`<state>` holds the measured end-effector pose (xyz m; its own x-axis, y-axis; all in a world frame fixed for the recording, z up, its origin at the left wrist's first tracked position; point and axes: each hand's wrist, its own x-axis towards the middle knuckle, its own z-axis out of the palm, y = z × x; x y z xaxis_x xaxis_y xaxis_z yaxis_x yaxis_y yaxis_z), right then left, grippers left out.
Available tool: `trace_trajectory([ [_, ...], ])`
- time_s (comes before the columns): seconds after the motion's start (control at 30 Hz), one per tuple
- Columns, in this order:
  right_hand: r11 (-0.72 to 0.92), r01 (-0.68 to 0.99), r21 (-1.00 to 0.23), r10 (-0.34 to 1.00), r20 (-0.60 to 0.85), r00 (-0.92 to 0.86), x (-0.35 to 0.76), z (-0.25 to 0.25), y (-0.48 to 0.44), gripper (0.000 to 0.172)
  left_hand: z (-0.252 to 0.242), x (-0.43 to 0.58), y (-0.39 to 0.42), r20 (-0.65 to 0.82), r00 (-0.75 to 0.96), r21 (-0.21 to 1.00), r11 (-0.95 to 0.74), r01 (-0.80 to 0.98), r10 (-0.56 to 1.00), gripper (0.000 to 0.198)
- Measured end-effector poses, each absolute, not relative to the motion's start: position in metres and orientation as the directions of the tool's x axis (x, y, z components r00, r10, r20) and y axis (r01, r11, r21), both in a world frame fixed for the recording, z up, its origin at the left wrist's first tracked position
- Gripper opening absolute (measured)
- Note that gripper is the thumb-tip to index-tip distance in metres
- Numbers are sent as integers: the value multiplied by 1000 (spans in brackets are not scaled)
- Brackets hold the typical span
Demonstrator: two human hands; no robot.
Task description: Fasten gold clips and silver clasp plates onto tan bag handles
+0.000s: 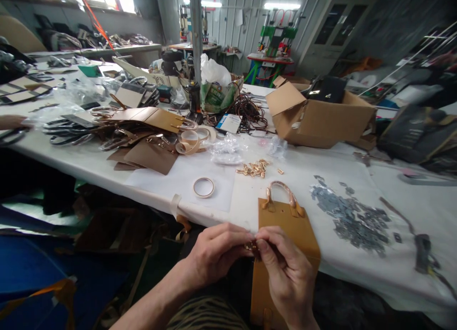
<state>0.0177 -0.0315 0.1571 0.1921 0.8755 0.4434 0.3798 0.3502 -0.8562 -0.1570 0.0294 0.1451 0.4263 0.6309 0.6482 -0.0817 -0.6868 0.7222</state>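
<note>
My left hand (219, 249) and my right hand (287, 268) meet fingertip to fingertip at the table's front edge. Both pinch a small gold-coloured metal fitting (250, 245), largely covered by the fingers. Under and behind them is a mustard-tan bag panel (285, 225), partly on the table and hanging over its edge. At its far end a handle (282, 186) in clear wrapping stands up. Beyond the handle lies a small heap of gold metal fittings (254, 168). To the right, many flat grey metal plates (352, 215) are spread over the white table (228, 218).
A roll of tape (203, 187) lies left of the bag panel. Stacked brown panels with handles (150, 154) sit farther left. An open cardboard box (321, 120) stands at back right. A dark tool with a cord (423, 254) lies far right. Another person's hand (12, 122) shows at far left.
</note>
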Motion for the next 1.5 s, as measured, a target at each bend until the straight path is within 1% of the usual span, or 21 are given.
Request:
trace_trajectory([
  [0.13,314,316,-895,894,391,218,20,152,-34,8,140,-153,28,647,380,724,-689,-33,661,34],
  [0.27,314,290,-904,898,382,219,22,154,-34,7,140,-148,27,628,362,754,-653,-65,689,19],
  [0.33,323,276,-905,899,384,209,23,157,-34,7,142,-147,27,621,390,762,-640,-98,680,15],
  [0.4,335,267,-904,898,392,202,23,158,-35,7,145,-146,27,591,423,786,-609,-108,687,15],
  [0.5,344,272,-899,888,405,217,23,157,-38,8,148,-147,26,526,517,822,-559,-105,676,15],
  [0.57,340,298,-892,884,411,221,24,155,-42,9,148,-147,25,471,579,849,-520,-93,665,16],
  [0.67,355,381,-854,866,454,210,27,149,-49,10,145,-145,22,405,636,873,-486,-53,657,17],
  [0.77,347,440,-828,855,472,214,32,140,-55,11,140,-139,18,412,650,865,-498,-59,638,14],
  [0.87,299,446,-843,863,439,252,36,134,-61,13,139,-131,14,452,642,859,-496,-127,619,12],
  [0.93,278,439,-854,865,421,273,37,131,-65,14,140,-129,14,494,651,832,-531,-162,576,12],
  [1.0,258,415,-873,870,397,294,39,127,-69,15,140,-130,17,504,700,797,-584,-152,506,15],
  [1.07,241,340,-909,888,348,302,42,122,-72,15,139,-131,21,468,759,783,-611,-118,453,19],
  [1.13,212,171,-962,920,256,298,46,116,-74,16,138,-129,26,446,784,796,-592,-128,431,21],
  [1.17,179,44,-983,939,184,291,50,113,-75,22,138,-126,28,449,784,809,-567,-153,428,21],
  [1.2,126,-99,-987,959,96,266,53,110,-75,33,138,-123,31,453,781,824,-535,-184,429,21],
  [1.27,-40,-350,-936,987,-93,135,62,106,-75,53,138,-115,37,443,789,850,-480,-218,426,17],
  [1.3,-134,-428,-894,985,-169,45,67,104,-76,58,138,-111,40,429,802,856,-470,-214,416,15],
  [1.37,-272,-498,-823,961,-259,-97,76,101,-77,56,139,-102,46,413,826,848,-492,-195,383,12],
  [1.4,-308,-510,-803,951,-283,-128,80,100,-78,53,140,-99,48,416,835,833,-519,-191,360,11],
  [1.5,-314,-541,-781,947,-302,-113,94,94,-83,48,140,-89,54,449,851,785,-576,-230,272,12],
])
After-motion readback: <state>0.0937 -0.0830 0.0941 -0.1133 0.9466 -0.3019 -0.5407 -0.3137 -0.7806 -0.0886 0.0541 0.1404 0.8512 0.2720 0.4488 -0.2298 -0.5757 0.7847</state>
